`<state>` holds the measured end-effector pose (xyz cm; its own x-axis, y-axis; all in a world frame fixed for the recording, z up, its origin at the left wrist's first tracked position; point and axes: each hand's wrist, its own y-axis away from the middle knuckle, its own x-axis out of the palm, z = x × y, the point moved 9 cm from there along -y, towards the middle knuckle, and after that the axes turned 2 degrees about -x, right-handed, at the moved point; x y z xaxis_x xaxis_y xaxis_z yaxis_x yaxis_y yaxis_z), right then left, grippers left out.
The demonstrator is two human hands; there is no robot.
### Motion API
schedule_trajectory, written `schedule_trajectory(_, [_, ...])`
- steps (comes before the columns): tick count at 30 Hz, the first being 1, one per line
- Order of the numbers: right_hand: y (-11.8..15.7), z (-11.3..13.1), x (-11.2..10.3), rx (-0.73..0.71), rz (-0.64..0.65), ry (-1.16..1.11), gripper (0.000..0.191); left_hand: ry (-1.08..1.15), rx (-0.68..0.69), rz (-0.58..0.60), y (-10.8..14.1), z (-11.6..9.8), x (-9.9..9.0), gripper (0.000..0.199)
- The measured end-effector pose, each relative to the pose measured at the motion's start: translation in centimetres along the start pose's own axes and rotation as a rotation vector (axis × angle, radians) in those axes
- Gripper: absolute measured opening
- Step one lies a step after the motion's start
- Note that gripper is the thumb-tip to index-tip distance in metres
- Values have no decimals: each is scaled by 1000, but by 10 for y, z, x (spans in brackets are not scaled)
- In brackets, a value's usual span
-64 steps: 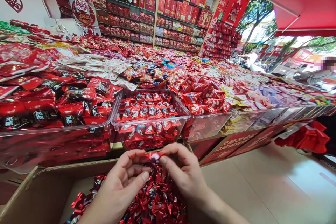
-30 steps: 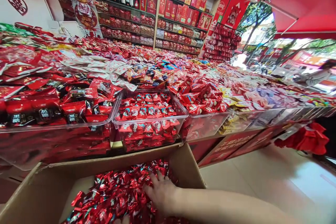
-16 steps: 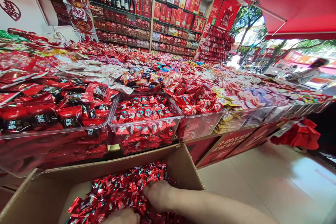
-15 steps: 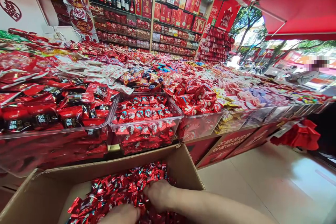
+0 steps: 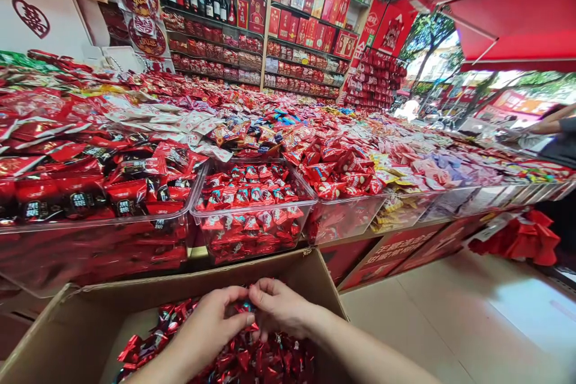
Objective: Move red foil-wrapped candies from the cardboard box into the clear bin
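Note:
An open cardboard box (image 5: 148,288) at the bottom holds a heap of red-wrapped candies (image 5: 256,360). Above the heap, my left hand (image 5: 220,315) has its fingers curved around a red and teal wrapped candy (image 5: 245,307). My right hand (image 5: 276,306) meets it from the right, fingers bent and closed at the same candy; its fingertips are partly hidden. Just behind the box stands a clear plastic bin (image 5: 254,210) with similar red and teal candies standing in rows.
Bins of black-and-red candies (image 5: 81,198) and red packets (image 5: 342,174) flank the middle bin. Shelves with bottles and red boxes (image 5: 243,18) rise behind. Tiled floor (image 5: 418,312) lies right. Another person's arm (image 5: 555,120) shows at the far right.
Both hands have risen from the candy heap and come together, now around a candy. The view has shifted slightly, and the other person's arm reaches in at the right edge.

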<state>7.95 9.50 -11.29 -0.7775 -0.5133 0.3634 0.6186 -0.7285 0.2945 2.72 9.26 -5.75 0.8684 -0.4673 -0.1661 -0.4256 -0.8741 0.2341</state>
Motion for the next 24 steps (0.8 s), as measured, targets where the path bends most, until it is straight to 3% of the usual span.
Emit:
schedule_trajectory(5, [6, 23, 1, -67, 51, -177, 48, 119, -23, -189, -3, 1, -23, 19])
schedule_trajectory(12, [13, 35, 4, -104, 64, -278, 38, 188, -26, -221, 3, -8, -13, 35])
schedule_trajectory(18, [15, 46, -16, -274, -184, -106, 20, 238, -20, -238, 5, -10, -10, 34])
schedule_trajectory(24, [20, 57, -28, -303, -268, -104, 17, 376, -163, -382, 11, 3, -23, 25])
